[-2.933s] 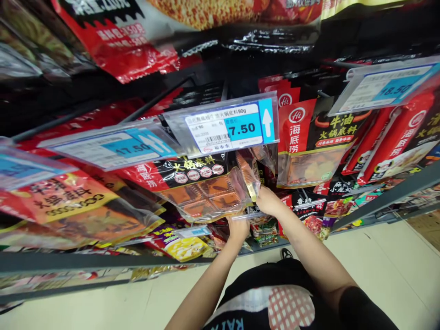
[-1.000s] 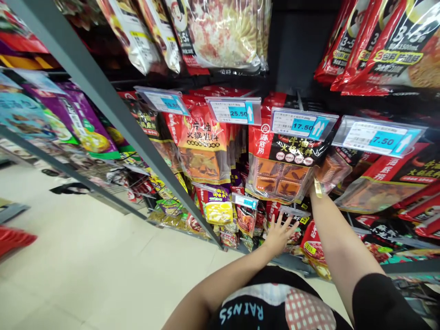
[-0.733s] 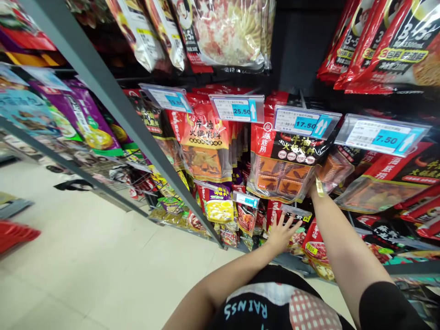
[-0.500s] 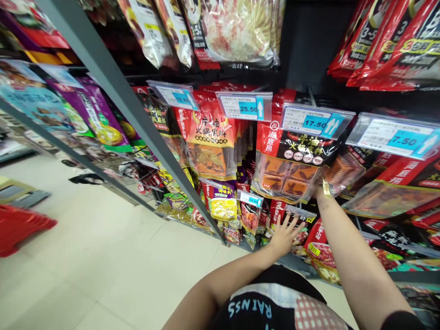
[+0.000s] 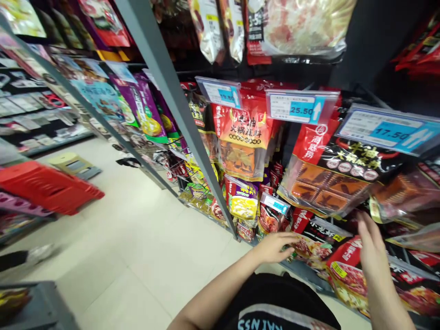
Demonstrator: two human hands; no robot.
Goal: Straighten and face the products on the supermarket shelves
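Observation:
My left hand (image 5: 275, 247) is open, palm down, with its fingers stretched to the right and the thumb apart. Its fingertips are at the edge of a black-and-red seasoning packet (image 5: 318, 238); whether they touch it I cannot tell. My right hand (image 5: 373, 240) is raised with straight fingers and holds nothing visible. It is just below a red-and-black bag of hotpot base (image 5: 330, 183) showing orange blocks through its clear front. Beside that hand hangs another bag with an orange block (image 5: 400, 190), and a red packet (image 5: 350, 270) lies to its left.
A grey shelf post (image 5: 178, 101) slants down on the left. Price tags (image 5: 297, 106) jut out above the hanging bags. An orange-red bag (image 5: 242, 142) hangs further left. Red crates (image 5: 51, 183) stand on the pale tiled floor (image 5: 147, 247) at far left.
My right hand has come down and away from the bags on the right. My left hand's spread fingers have lowered and turned rightward. The view has shifted left and closer to the shelf.

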